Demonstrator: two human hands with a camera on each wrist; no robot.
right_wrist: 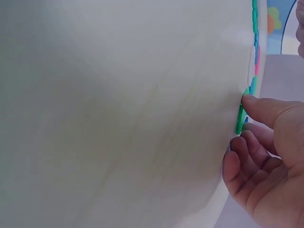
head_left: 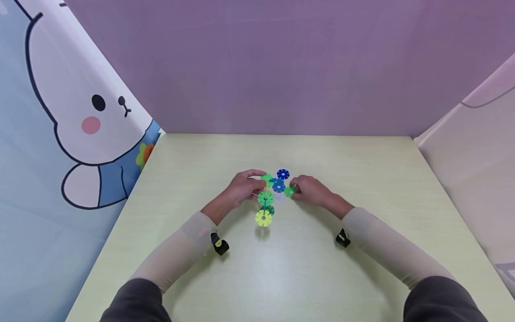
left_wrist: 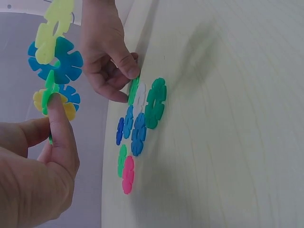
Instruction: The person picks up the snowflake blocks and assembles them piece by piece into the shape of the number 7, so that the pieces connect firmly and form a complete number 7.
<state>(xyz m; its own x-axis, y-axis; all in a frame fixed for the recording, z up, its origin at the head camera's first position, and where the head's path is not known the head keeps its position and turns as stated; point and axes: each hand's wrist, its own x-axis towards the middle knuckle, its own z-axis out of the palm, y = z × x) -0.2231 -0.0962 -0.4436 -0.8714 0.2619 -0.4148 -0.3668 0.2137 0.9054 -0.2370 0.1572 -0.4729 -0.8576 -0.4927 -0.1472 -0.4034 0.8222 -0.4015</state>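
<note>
While the left hand (head_left: pixel 244 187) pinches a cluster of interlocked notched discs (left_wrist: pixel 70 59) between thumb and fingers, raised off the table (head_left: pixel 261 277) to the left of the white disc (left_wrist: pixel 139 98), the right hand (head_left: pixel 311 190) works on the other side. Its thumb and a finger pinch a loose green disc (head_left: pixel 290 192) just to the right of the white disc, the remaining fingers curling inward; whether that piece is lifted clear of the table, I cannot tell. The cluster shows yellow-green, blue, green and yellow parts. Nearer the person than the white disc, and to its left, lies a dark green disc (left_wrist: pixel 156 103). Just beyond the white disc are two blue discs (left_wrist: pixel 138 134), with a dark blue disc (left_wrist: pixel 119 131) farther beyond. Left of the white disc and slightly beyond it sit a second green disc (left_wrist: pixel 122 160) and a pink disc (left_wrist: pixel 128 175), while a purple wall (head_left: pixel 281 67) rises well beyond it
</note>
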